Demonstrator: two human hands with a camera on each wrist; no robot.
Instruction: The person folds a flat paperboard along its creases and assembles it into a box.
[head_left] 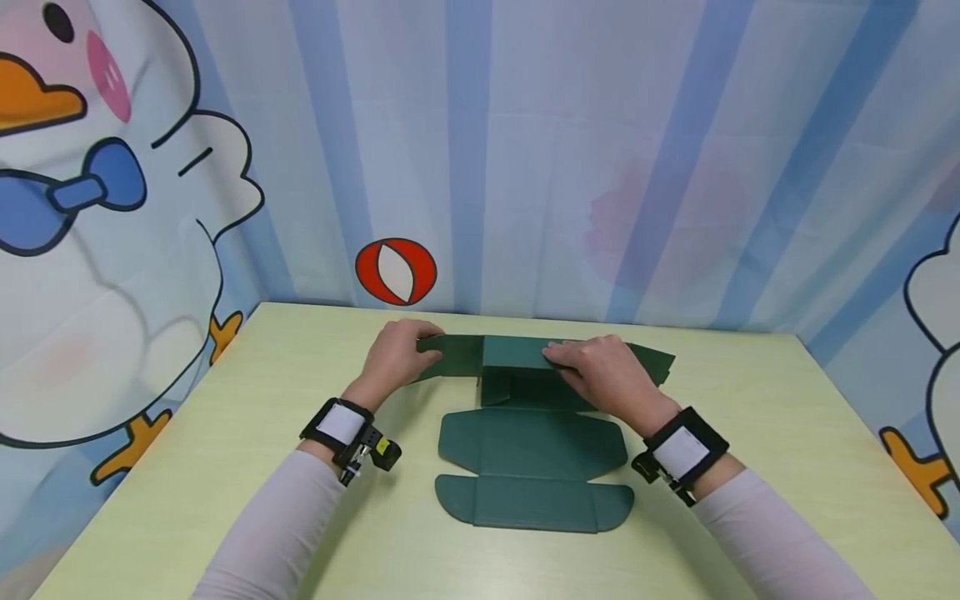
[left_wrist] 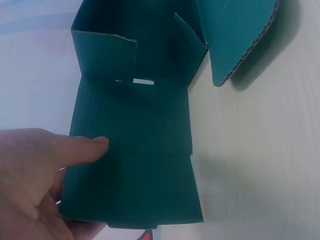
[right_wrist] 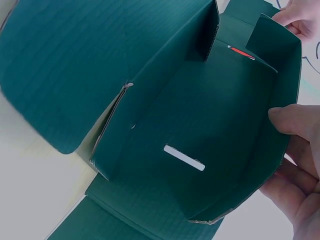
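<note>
In the head view, the green carton (head_left: pixel 525 429) lies on the bench (head_left: pixel 225 433) mostly between left hand (head_left: pixel 397 357) and right hand (head_left: pixel 607 371), tray (head_left: pixel 536 392) running left to right, lid (head_left: pixel 543 446) (opened out) on the near side. In the left wrist view, the left hand pinches the left end flap (left_wrist: pixel 135 120); in the right wrist view, the right hand, nearer the tray, pinches its far wall (right_wrist: pixel 262 160).

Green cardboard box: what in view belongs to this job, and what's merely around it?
Part of the job:
green box, partly folded
left hand, pinching an end flap
right hand, gripping one wall

Merely around:
table
curtain with printed ball
wrist devices
</note>
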